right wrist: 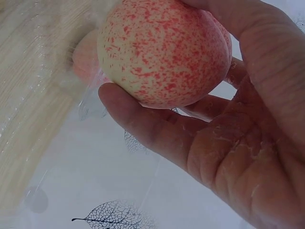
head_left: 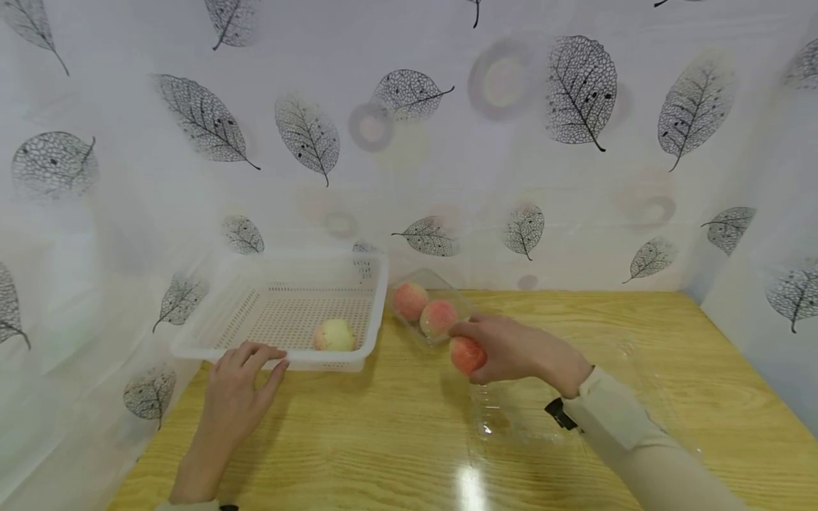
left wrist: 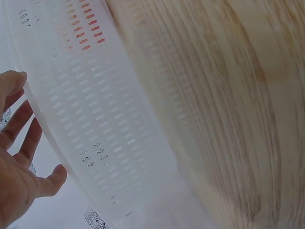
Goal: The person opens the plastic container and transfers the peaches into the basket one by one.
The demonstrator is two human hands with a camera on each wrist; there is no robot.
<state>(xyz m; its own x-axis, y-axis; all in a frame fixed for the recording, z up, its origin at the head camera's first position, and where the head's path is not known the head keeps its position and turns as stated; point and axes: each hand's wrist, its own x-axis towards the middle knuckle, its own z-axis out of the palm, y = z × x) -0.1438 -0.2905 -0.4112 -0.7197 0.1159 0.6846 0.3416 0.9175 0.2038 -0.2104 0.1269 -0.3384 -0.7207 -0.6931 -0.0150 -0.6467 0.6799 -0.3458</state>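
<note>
My right hand grips a red-speckled peach above the table; in the right wrist view the fingers wrap round the peach. Just beyond it, two pink peaches sit in a small clear plastic container. My left hand rests with its fingertips at the near rim of a white perforated plastic basket. Seen from the left wrist, the fingers and thumb of this hand lie loosely along the rim of the basket. A pale yellow peach lies inside at the near right corner.
A large clear plastic container lies beneath and beside my right forearm, its outline hard to make out. Everything stands on a wood-grain table. A white curtain with leaf prints hangs behind and at both sides.
</note>
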